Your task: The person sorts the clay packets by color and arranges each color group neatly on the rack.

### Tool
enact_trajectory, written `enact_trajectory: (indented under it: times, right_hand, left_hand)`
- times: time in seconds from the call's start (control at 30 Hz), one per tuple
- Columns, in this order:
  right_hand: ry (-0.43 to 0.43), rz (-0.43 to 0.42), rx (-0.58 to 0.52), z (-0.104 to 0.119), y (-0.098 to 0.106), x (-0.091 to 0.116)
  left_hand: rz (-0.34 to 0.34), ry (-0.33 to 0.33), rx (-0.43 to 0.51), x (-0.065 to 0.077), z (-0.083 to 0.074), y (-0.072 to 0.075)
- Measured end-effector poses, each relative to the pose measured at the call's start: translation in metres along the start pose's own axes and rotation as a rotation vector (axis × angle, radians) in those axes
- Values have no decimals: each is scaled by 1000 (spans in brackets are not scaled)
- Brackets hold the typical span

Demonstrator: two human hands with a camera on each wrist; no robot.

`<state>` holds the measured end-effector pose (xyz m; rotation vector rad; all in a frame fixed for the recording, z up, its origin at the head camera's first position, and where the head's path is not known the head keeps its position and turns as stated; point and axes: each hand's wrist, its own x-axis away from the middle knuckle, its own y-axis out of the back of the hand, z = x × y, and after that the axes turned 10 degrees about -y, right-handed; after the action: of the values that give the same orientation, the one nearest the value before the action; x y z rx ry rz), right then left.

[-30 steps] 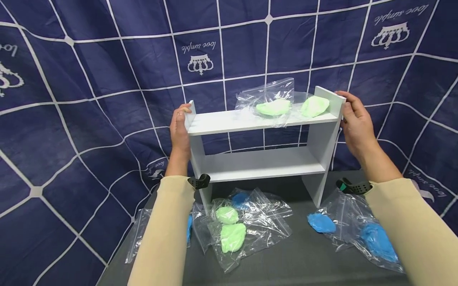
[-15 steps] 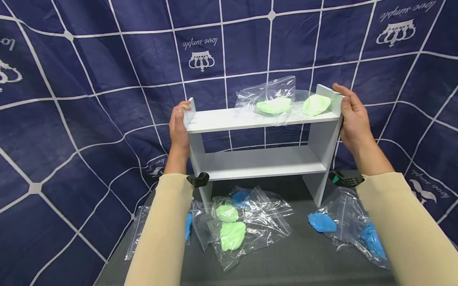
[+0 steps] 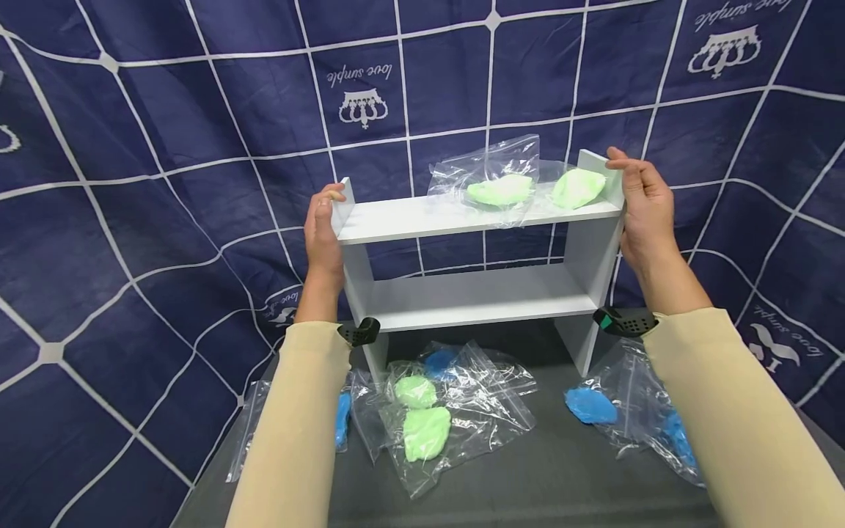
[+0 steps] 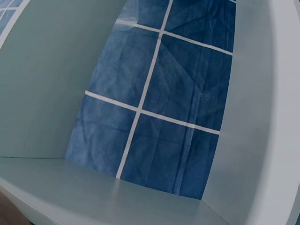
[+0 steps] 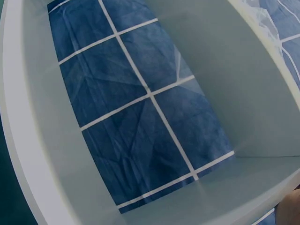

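A white two-tier shelf [image 3: 482, 297] stands on the dark table in the head view. My left hand [image 3: 325, 233] grips the upper part of its left side panel, thumb toward me. At the other end, my right hand [image 3: 647, 209] holds the top of the right side panel [image 3: 584, 253], with its fingers bent at the panel's edge. On the top board lie two light green lumps, one [image 3: 500, 191] in a clear zip bag and another [image 3: 577, 188] against the right panel. Both wrist views look through the shelf's middle opening, with only a sliver of each hand at a lower corner.
Below and in front of the shelf lie clear zip bags with green lumps [image 3: 425, 433] and a blue lump [image 3: 439, 361]. More blue lumps [image 3: 590, 405] in bags lie at right, and a blue piece [image 3: 342, 419] beside the left sleeve. A navy checked curtain [image 3: 277, 110] hangs behind.
My right hand has shifted its hold on the right panel, its fingers moving inward and up round the edge. The left hand keeps its hold. The whole head view has shifted slightly.
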<state>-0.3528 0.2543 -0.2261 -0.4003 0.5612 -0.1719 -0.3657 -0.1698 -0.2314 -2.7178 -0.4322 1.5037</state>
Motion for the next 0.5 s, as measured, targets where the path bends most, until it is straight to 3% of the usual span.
enact_trajectory:
  times: [0.3,0.5]
  right_hand:
    - [40,-15,6,-3,-2,-3]
    - [54,-5,-3,-8,-1,-4]
  left_hand:
    - [29,-44,30,1,5,4]
    - [74,-12,-22,4,3,8]
